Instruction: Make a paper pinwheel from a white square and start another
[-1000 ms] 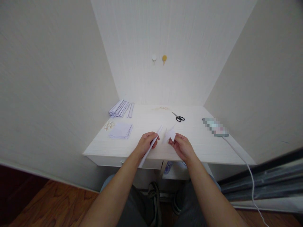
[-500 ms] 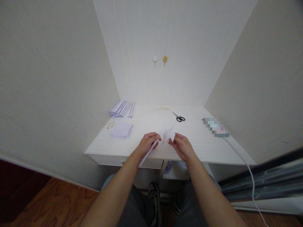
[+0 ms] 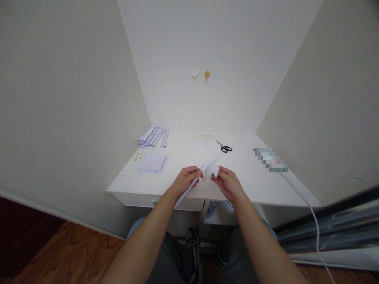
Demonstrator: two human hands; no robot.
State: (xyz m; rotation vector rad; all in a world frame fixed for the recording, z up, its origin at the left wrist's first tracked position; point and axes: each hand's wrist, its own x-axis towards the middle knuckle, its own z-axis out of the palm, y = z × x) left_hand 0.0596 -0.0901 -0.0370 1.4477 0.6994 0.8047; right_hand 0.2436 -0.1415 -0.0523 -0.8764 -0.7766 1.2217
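Observation:
Just above the desk's front edge, my left hand is closed around a narrow folded strip of white paper, which slants down toward my forearm. My right hand pinches the corner of a thin white paper piece beside it. The two papers come close together at their upper ends; I cannot tell whether they are joined. Left of my hands lies a stack of flat white paper sheets. Behind that stack is a pile of folded paper strips.
Black-handled scissors lie on the white desk, near some thin tan strands. Small pale pieces sit at the left. A blurred-out device with a white cable rests at the right. Walls enclose three sides.
The view has shifted very slightly. My left hand and its paper strip have moved a little to the right; my right hand stays almost still.

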